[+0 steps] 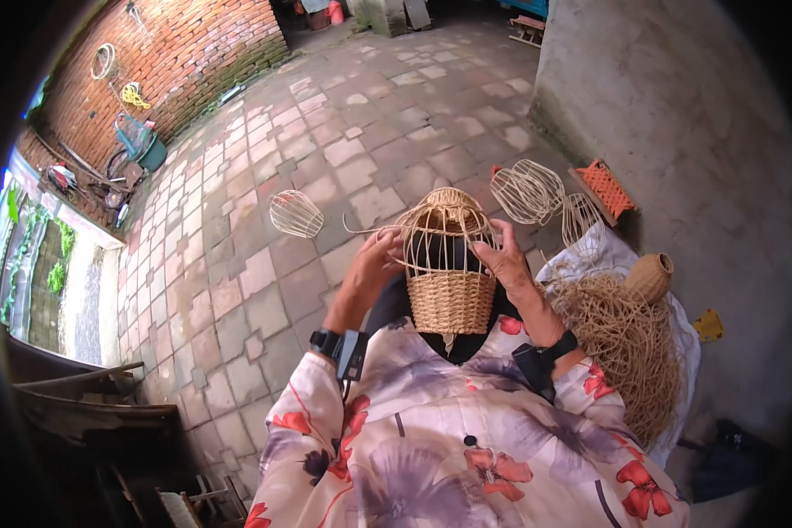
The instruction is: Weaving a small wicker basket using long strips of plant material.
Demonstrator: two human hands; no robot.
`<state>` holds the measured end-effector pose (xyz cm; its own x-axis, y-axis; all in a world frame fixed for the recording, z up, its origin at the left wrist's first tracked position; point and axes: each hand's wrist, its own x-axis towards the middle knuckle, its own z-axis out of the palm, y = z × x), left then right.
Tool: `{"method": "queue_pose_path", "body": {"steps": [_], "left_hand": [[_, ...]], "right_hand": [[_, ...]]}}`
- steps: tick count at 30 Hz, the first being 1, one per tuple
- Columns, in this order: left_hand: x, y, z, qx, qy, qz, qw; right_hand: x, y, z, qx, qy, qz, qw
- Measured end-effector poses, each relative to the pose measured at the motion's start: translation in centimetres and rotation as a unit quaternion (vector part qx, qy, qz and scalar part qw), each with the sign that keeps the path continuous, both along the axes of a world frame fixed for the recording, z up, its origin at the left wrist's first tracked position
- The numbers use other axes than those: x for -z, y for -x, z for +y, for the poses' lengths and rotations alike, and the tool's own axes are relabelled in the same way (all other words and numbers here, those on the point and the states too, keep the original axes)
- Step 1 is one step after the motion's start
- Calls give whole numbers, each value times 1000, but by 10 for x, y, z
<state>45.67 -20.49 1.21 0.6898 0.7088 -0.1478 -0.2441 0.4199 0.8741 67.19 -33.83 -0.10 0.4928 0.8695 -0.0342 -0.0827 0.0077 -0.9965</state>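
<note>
A partly woven wicker basket [451, 304] rests upright in my lap. Its end nearest me is tightly woven, bare ribs span the middle, and a woven band narrows at the far end. At its left side, my left hand [380, 253] has its fingers curled against the ribs, close to a loose strand [358, 231] that sticks out leftward. My right hand [507, 261] grips the right side, thumb in front of the ribs and fingers partly hidden behind. Both hands steady the basket between them.
Bare rib frames lie on the paved floor [264, 299]: one frame [297, 214] at left, another bundle [528, 190] ahead right. Beside my right arm, a heap of strands [620, 343] and a small woven piece [650, 278] rest on white sacking. An orange perforated brick [605, 188] stands by the wall.
</note>
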Motion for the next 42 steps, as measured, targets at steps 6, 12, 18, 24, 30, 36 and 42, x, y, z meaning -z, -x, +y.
{"method": "queue_pose_path", "body": {"steps": [6,12,18,24,30,36,42], "left_hand": [[-13,5,-27,7,58,14,998],[-36,-4,-35,7,-228,169,959],[-22,-41,-29,-34,-580,287,761],[-3,-23,0,-15,-426,228,875],[-32,-23,-27,-32,-161,169,972],[-45,-7,-37,40,76,-53,995],[-49,8,-38,-59,-218,319,921]], "right_hand": [[15,-6,4,53,-60,-103,991],[16,4,11,63,-17,-189,980],[10,6,2,136,49,-226,963],[-4,15,8,89,52,-179,978],[7,5,-3,93,53,-149,983],[-10,6,-5,64,132,-108,983],[1,10,15,58,145,-155,976]]}}
